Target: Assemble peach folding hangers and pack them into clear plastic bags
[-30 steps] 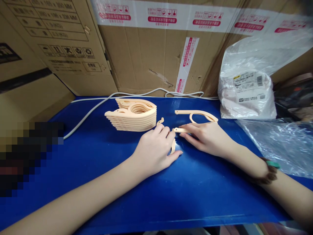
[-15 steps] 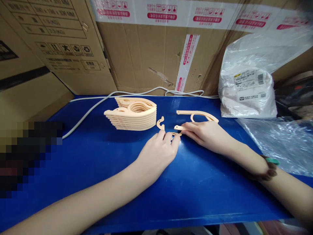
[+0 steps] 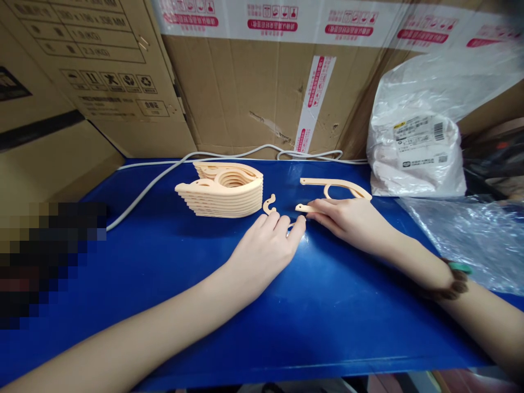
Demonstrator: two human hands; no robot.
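Observation:
My left hand (image 3: 270, 237) has its fingers closed on a small cream plastic hanger hook (image 3: 269, 205). The hook's curve shows beyond the fingers, and a sliver of the piece shows by the fingertips. My right hand (image 3: 346, 218) pinches the near arm of a cream folding hanger (image 3: 338, 181). That arm's holed end points left, towards my left fingertips, a small gap apart. The hanger's far arm, with a loop under it, lies behind my right hand; where the arms join is hidden. Left of the hook stands a stack of several matching cream hangers (image 3: 229, 199).
The blue tabletop (image 3: 311, 322) runs up to cardboard boxes (image 3: 229, 93). A white cable (image 3: 141, 204) trails along the back and left. At right sit a white plastic bag (image 3: 413, 147) with a label and a clear plastic sheet (image 3: 483, 240). A blurred-out patch covers the left edge.
My right hand and the hanger have shifted slightly right and away from me, widening the gap to the left fingertips. My left hand has barely moved and covers more of the hook piece.

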